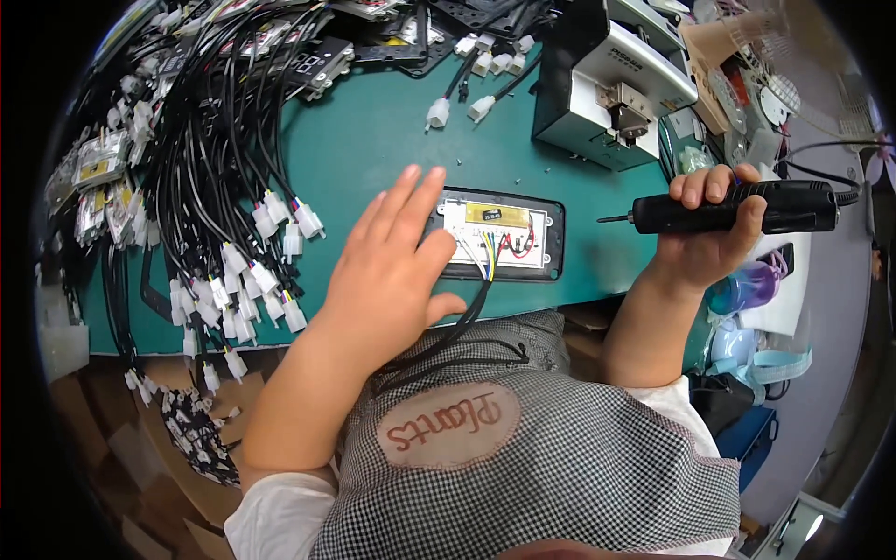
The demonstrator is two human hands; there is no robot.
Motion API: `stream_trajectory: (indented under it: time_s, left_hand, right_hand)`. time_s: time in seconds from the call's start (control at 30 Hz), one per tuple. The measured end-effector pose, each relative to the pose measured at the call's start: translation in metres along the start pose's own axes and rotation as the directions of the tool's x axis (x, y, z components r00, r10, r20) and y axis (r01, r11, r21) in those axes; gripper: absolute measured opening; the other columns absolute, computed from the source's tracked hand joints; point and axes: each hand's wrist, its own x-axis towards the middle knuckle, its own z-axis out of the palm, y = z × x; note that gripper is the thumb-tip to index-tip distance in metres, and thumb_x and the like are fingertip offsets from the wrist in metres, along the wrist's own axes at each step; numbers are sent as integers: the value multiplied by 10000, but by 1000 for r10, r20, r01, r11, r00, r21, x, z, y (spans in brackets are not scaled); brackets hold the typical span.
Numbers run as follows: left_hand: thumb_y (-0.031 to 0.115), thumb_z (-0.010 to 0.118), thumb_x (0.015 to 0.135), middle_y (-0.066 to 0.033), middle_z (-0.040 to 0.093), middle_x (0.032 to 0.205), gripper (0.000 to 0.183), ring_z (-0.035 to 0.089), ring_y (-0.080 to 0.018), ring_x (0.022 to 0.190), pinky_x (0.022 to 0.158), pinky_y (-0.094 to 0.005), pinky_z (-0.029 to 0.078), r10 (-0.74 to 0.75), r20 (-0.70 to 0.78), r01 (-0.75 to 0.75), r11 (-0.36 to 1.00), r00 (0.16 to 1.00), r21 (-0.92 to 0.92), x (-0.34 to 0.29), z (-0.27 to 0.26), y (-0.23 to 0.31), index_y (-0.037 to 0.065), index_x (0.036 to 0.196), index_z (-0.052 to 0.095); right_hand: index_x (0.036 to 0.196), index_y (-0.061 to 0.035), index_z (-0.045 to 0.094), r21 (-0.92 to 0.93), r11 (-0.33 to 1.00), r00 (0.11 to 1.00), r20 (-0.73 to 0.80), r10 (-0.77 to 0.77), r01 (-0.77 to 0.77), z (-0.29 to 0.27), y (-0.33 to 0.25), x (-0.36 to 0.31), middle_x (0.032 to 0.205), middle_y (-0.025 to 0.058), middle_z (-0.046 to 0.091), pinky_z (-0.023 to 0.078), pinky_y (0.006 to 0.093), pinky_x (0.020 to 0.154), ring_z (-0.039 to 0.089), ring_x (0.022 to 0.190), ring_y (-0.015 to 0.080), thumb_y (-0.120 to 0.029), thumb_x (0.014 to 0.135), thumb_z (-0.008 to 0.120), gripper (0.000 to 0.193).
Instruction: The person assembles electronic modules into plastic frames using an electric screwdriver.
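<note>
My left hand (387,266) lies with fingers stretched out at the left end of a black rectangular housing (557,233) on the green work surface. Inside that housing sits a white circuit board (460,217) with a yellow component (518,217). Thin coloured wires on the board run into a black cable (474,306) that hangs toward my lap. Raised to the right of the housing, my right hand (693,257) grips a black electric screwdriver (793,210). Its bit (613,219) points left and is apart from the board.
Black cables with white connectors (303,217) are heaped at the left. Several small screws (518,180) lie beyond the housing. At the far right stands a black and white machine (597,121). Loose connectors (439,113) lie at the back, and a purple-blue cup (747,287) is off to the right.
</note>
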Motion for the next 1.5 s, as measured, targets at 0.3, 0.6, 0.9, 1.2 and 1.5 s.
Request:
stream_trajectory:
  time_s: [0.3, 0.6, 0.9, 1.2, 1.5]
  left_hand:
    - [341, 823, 553, -170, 490, 1198, 528, 457, -383, 1139, 1012, -481, 369, 46, -225, -48, 999, 973, -3, -25, 5, -16, 29, 886, 557]
    - [295, 844, 502, -147, 548, 1175, 474, 523, -314, 1056, 909, -404, 413, -78, -821, 539, 788, 565, 296, -222, -92, -27, 94, 822, 558]
    - [446, 767, 722, -234, 397, 1380, 549, 333, -348, 1321, 1062, -412, 302, -229, -955, 962, -239, -187, -131, -505, -143, -11, 58, 1082, 623]
    - [201, 588, 896, -213, 520, 1300, 266, 543, -320, 1122, 952, -379, 423, -323, -922, 955, 268, 213, 126, -339, -160, -73, -40, 983, 659]
    - [135, 594, 888, -142, 627, 885, 132, 599, -314, 851, 797, -467, 476, 358, -701, 244, 760, 617, 602, -105, -140, -56, 49, 804, 647]
  right_hand:
    - [1139, -67, 529, 182, 977, 986, 143, 84, -109, -4, 2, 7, 826, 51, 499, 410, 344, 703, 475, 717, 184, -352, 926, 534, 356]
    - [1058, -24, 573, 292, 940, 971, 207, 116, -175, -2, 15, 33, 828, 59, 481, 382, 348, 723, 451, 754, 192, -338, 899, 565, 352]
    - [1020, -42, 531, 316, 920, 966, 185, 180, -232, 0, 33, 39, 827, 62, 476, 373, 344, 741, 445, 759, 189, -309, 889, 591, 303]
    - [1048, -58, 487, -89, 995, 996, -84, -42, 34, 18, 51, 10, 672, 46, 530, 521, 330, 585, 568, 575, 168, -279, 940, 525, 249]
    - [1043, -78, 501, 384, 906, 929, -237, 285, -180, -25, 45, 5, 745, 96, 623, 521, 311, 529, 614, 549, 190, -319, 892, 592, 299]
